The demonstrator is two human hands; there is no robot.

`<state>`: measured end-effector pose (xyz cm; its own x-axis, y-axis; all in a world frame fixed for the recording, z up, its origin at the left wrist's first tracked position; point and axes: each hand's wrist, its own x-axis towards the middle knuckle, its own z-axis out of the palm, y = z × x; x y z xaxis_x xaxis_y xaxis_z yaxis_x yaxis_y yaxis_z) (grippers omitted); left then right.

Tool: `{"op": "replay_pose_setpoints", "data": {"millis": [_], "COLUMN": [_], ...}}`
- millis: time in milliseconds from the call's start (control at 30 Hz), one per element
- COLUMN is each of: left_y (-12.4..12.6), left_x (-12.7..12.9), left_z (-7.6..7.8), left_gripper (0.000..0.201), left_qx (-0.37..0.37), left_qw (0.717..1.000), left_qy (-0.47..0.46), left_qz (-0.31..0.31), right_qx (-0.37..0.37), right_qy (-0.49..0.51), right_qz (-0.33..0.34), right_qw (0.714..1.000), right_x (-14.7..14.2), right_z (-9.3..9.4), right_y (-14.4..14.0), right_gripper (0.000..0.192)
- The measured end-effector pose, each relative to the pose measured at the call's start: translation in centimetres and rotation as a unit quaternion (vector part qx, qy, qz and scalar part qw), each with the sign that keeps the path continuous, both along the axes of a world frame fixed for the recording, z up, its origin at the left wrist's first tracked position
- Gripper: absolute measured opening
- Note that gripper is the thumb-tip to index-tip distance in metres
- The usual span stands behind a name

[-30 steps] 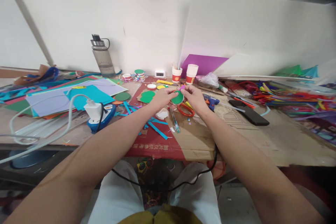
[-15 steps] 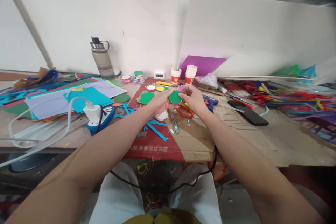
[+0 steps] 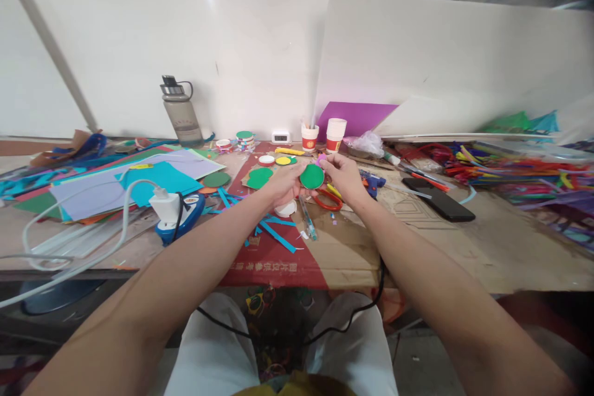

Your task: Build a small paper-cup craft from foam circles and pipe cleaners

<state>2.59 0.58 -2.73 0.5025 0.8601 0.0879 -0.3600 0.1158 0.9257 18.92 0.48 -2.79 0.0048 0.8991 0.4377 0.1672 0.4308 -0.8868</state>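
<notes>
My left hand (image 3: 285, 184) is closed on a round green disc (image 3: 312, 177), its face turned toward me. At the disc's upper right edge, my right hand (image 3: 341, 174) pinches a small piece of pink-purple paper (image 3: 321, 159). Below the hands lie red-handled scissors (image 3: 330, 200), a pen (image 3: 308, 220) and a white disc (image 3: 286, 208). Left of my left hand are green paper circles (image 3: 260, 177), and behind it a yellow circle (image 3: 283, 161). Blue paper strips (image 3: 277, 235) are scattered on the red part of the cardboard.
A water bottle (image 3: 182, 114), small clock (image 3: 281, 136) and paper cups (image 3: 336, 131) stand at the back. Left are coloured sheets (image 3: 93, 189) and a blue power strip (image 3: 185, 218) with a white cable. Right are a blue glue gun (image 3: 374, 184), black phone (image 3: 439, 199) and bright pipe cleaners (image 3: 501, 167).
The green disc has turned to face me more fully. The pink-purple paper, square-looking before, now appears crumpled or folded in my right fingers. The view has shifted slightly.
</notes>
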Motion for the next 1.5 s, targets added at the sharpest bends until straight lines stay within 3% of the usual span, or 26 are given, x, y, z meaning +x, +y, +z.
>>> {"op": "replay_pose_setpoints", "data": {"millis": [167, 433, 667, 867, 1133, 1300, 1500], "left_y": [-0.4, -0.3, -0.7, -1.0, -1.0, -0.7, -0.6], "left_x": [0.2, 0.1, -0.2, -0.2, -0.1, 0.1, 0.0], "left_z": [0.2, -0.2, 0.7, 1.2, 1.1, 0.8, 0.6], "left_gripper": [0.035, 0.034, 0.023, 0.020, 0.023, 0.015, 0.016], "left_qx": [0.001, 0.066, 0.038, 0.040, 0.010, -0.023, -0.029], "left_qw": [1.000, 0.997, 0.992, 0.984, 0.971, 0.972, 0.977], "left_qy": [0.023, -0.008, -0.029, 0.015, 0.107, 0.113, 0.098], "left_qz": [-0.001, 0.034, 0.116, 0.171, 0.215, 0.205, 0.188], "right_qx": [0.008, -0.010, 0.011, 0.019, -0.040, -0.153, -0.171], "right_qy": [-0.037, 0.024, -0.045, -0.080, -0.061, 0.007, 0.037], "right_qz": [-0.021, 0.031, 0.036, 0.007, -0.001, 0.035, 0.055], "right_qw": [0.999, 0.999, 0.998, 0.997, 0.997, 0.988, 0.983], "right_x": [0.0, -0.2, -0.7, -1.5, -1.3, -1.4, -1.3], "right_z": [0.0, 0.2, 0.2, 0.1, -0.2, -0.5, -0.8], "right_y": [0.0, -0.5, -1.2, -1.4, -1.0, -0.7, -0.4], "right_gripper": [0.023, 0.033, 0.030, 0.020, 0.014, 0.014, 0.016]}}
